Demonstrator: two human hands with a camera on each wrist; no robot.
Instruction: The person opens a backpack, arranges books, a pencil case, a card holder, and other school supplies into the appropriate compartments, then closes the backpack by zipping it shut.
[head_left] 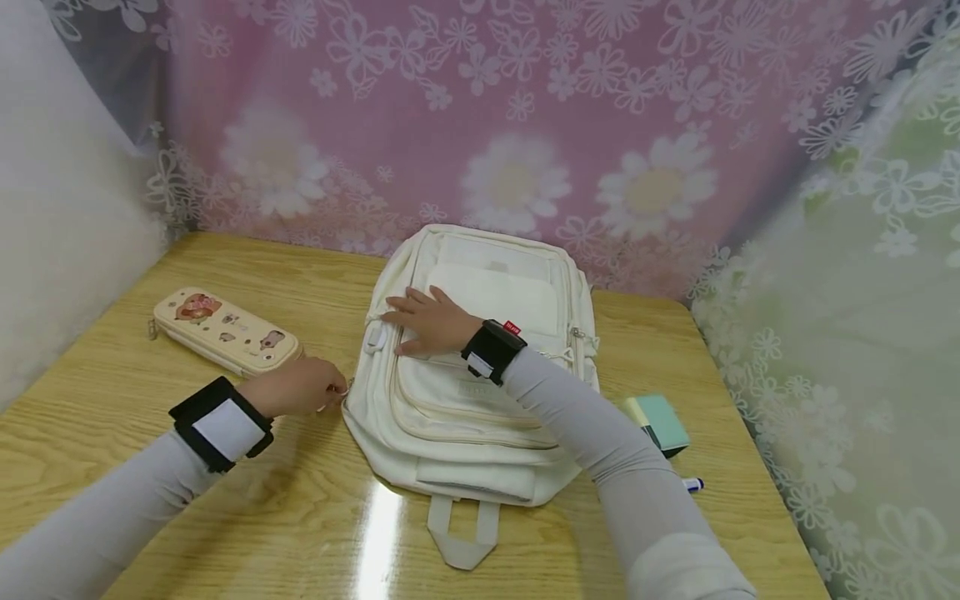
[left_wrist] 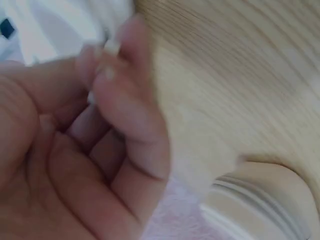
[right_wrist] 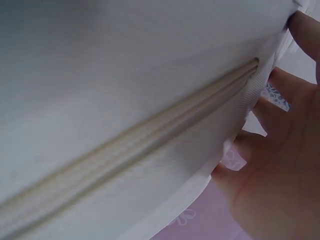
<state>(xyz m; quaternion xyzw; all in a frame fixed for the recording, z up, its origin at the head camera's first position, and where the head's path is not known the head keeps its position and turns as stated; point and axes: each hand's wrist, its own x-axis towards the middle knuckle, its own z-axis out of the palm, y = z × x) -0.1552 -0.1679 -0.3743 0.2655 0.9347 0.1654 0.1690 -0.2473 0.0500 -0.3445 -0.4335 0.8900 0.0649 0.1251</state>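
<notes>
A white backpack (head_left: 495, 292) lies on the table, its top handle (head_left: 463, 546) toward the near edge. At its left side my left hand (head_left: 300, 388) pinches a small zipper pull (left_wrist: 112, 47) between thumb and fingertips; in the left wrist view the pull is blurred and mostly covered. My right hand (head_left: 435, 325) rests on the front of the bag with fingers spread. The right wrist view shows its fingertips touching the white fabric, beside a long beige zipper (right_wrist: 150, 134) that is closed along the part in view.
Left of the bag lies a cream pencil case (head_left: 232, 332) with cartoon pictures, close to my left hand. On the right are a mint-green block-like object (head_left: 662, 421) and a blue-capped pen (head_left: 693, 484), partly behind my right sleeve. A flowered curtain (head_left: 517, 108) hangs behind the table.
</notes>
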